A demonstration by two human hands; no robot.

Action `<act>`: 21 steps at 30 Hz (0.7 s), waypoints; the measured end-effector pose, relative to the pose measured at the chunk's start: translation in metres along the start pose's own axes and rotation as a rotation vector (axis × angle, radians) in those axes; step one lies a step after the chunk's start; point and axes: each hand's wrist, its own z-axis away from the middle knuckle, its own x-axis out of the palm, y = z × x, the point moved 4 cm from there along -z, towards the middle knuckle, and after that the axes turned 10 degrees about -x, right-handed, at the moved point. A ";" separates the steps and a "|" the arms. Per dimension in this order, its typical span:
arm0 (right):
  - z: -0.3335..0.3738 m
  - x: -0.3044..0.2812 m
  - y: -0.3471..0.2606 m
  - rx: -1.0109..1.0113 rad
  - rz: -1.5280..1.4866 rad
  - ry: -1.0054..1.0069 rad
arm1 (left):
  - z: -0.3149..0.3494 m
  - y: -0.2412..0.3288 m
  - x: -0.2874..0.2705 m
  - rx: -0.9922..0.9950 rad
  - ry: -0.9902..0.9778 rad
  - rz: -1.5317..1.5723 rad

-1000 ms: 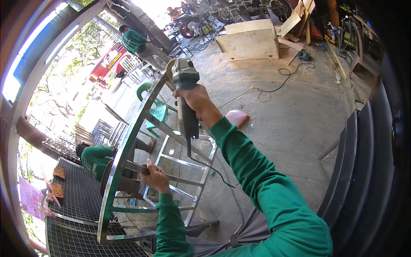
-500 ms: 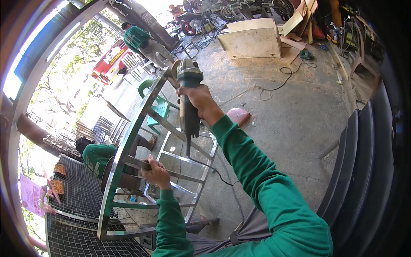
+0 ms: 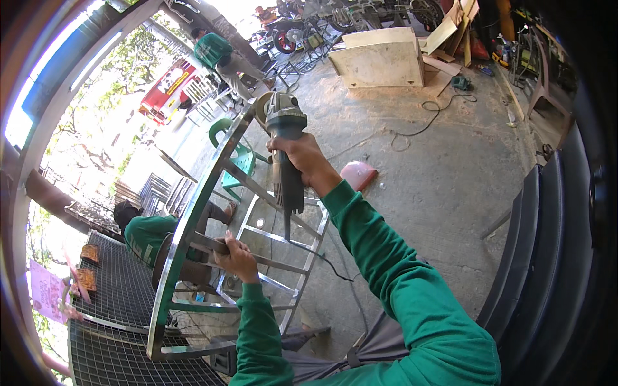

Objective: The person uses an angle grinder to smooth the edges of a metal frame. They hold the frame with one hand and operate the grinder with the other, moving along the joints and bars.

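My right hand point(image 3: 304, 159) is wrapped round the body of an angle grinder point(image 3: 287, 126), its disc point(image 3: 262, 110) close against the upper end of a shiny metal frame point(image 3: 187, 222). I cannot tell whether disc and metal touch. The frame is made of square tubes, with a long outer bar and several crossbars. My left hand point(image 3: 237, 258) is closed round one crossbar, its thumb lying along the top. From the grinder's lower end a dark cord point(image 3: 322, 257) runs down to the floor.
Beyond the frame a person in green point(image 3: 149, 233) sits bent over; another point(image 3: 222, 59) stands farther back. A green plastic chair point(image 3: 239, 162), a wooden box point(image 3: 380, 59) and a pinkish piece point(image 3: 358, 175) stand or lie on the concrete. Black padded panels point(image 3: 515, 257) line the right.
The grinder has shifted very slightly, its lower end a little down and right. My left hand stays on the crossbar. The standing person has leaned farther over.
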 end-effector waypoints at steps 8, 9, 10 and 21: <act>-0.004 -0.004 0.006 0.006 0.008 0.006 | 0.000 -0.002 -0.001 -0.056 -0.002 0.059; -0.004 -0.004 0.006 -0.004 0.024 0.006 | 0.000 -0.002 -0.001 -0.022 -0.008 0.019; -0.004 -0.003 0.007 0.008 0.038 0.003 | -0.001 -0.004 -0.002 -0.062 -0.011 0.073; -0.010 0.001 -0.004 0.032 0.033 0.016 | -0.001 -0.004 -0.003 -0.054 -0.005 0.065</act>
